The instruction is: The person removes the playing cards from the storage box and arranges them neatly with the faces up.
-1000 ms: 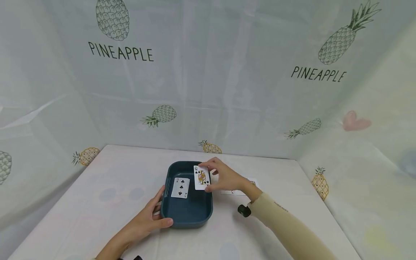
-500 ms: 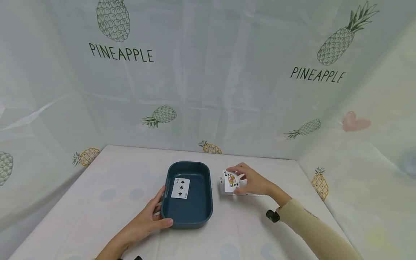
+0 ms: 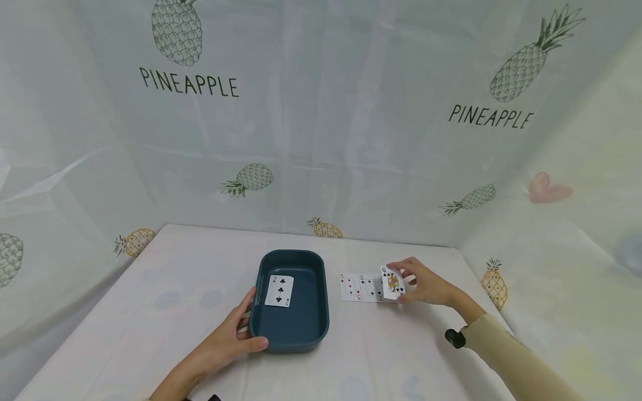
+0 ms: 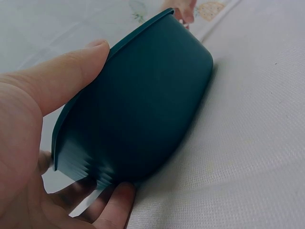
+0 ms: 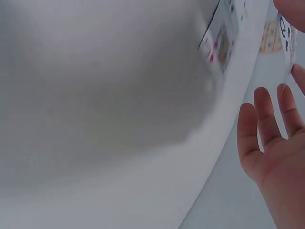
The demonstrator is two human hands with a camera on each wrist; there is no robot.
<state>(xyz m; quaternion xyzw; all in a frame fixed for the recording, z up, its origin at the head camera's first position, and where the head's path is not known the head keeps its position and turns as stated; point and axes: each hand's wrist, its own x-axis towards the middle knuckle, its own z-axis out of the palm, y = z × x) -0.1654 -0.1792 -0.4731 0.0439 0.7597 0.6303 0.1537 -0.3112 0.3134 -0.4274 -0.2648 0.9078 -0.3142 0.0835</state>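
My right hand [image 3: 423,284] pinches a queen of spades playing card [image 3: 393,283] between thumb and fingertips, its face toward the head camera, above the right end of a row of cards. In the right wrist view the queen shows edge-on at the top right, with the other fingers spread. My left hand [image 3: 225,340] grips the left side of a dark blue tray [image 3: 296,337], thumb at the rim and fingers against the outer wall. Inside the tray lies a three of clubs [image 3: 279,291], face up, at the left.
Right of the tray, a three of diamonds [image 3: 350,287] and a two [image 3: 368,288] with black pips lie face up in the row; the queen partly covers a further card there. The white tabletop [image 3: 200,267] meets a pineapple-print sheet [image 3: 321,184] at its back edge.
My right hand has carried the queen of spades from over the tray rightward across the row of cards to its right end. The left hand and tray have stayed in place.
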